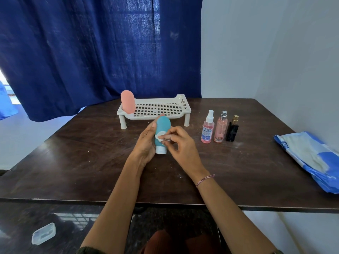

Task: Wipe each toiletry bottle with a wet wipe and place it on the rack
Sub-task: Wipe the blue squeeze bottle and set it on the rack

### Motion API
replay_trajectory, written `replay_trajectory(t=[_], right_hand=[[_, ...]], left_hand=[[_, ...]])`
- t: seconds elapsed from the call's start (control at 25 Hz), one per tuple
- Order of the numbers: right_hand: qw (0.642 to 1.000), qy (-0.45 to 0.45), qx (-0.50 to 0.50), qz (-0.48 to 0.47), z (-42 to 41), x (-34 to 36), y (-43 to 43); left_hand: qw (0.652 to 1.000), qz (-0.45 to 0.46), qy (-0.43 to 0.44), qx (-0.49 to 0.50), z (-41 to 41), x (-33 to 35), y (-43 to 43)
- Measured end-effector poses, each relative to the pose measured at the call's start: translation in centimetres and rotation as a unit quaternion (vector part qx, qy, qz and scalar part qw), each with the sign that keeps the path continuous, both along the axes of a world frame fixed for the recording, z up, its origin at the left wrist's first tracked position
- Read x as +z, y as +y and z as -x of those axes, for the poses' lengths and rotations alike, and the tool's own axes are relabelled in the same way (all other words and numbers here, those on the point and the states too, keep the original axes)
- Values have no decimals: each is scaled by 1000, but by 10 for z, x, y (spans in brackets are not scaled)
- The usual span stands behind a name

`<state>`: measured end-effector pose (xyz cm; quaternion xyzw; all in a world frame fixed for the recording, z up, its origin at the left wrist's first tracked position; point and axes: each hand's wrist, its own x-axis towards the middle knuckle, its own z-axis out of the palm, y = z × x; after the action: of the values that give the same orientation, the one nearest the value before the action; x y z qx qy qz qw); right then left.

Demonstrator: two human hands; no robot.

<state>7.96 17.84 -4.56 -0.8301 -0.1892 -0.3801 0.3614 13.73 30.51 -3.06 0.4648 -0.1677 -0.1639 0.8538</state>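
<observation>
Right now your surface (91, 162) carries everything, so take it from the biggest thing down. Far off to the right of your grip lies the blue wipe pack (311, 162), flat and within reach for a fresh sheet. Just beyond your grip stands the white rack (185, 107) on its short legs, with the pink bottle (127, 104) upright at its left end; judging by that, one bottle is done. To the right of your grip, near but apart, three small bottles wait in a row: the pink spray bottle (207, 130), the tall pink bottle (220, 128) and the black bottle (232, 130).

Your left hand (146, 143) is wrapped round the teal bottle (162, 129) from its left side, clamped on it so it cannot turn under the rubbing. The bottle's long axis runs near upright, rounded end up and away from you, white cap (161, 150) down toward the surface; whether the cap touches it, I cannot tell. Your right hand (179, 145) has its fingertips pinched together on the wet wipe (160, 136), pressed against the bottle's front face, probably because a bunched wipe gives firmer contact.
</observation>
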Motion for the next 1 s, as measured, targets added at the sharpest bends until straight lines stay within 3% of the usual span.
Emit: replay_trajectory(t=[0.24, 0.52, 0.8, 0.88, 1.0], right_hand=[[997, 27, 62, 28, 6, 1, 6], [998, 4, 26, 49, 6, 1, 6], [987, 14, -36, -153, 1, 6, -2], [971, 31, -46, -234, 0, 7, -5], [966, 38, -46, -251, 0, 7, -4]], left_hand=[[987, 124, 85, 64, -1, 3, 9], [977, 160, 108, 90, -4, 1, 7], [992, 103, 71, 17, 1, 4, 4], [994, 79, 62, 37, 3, 5, 2], [990, 68, 71, 105, 3, 3, -5]])
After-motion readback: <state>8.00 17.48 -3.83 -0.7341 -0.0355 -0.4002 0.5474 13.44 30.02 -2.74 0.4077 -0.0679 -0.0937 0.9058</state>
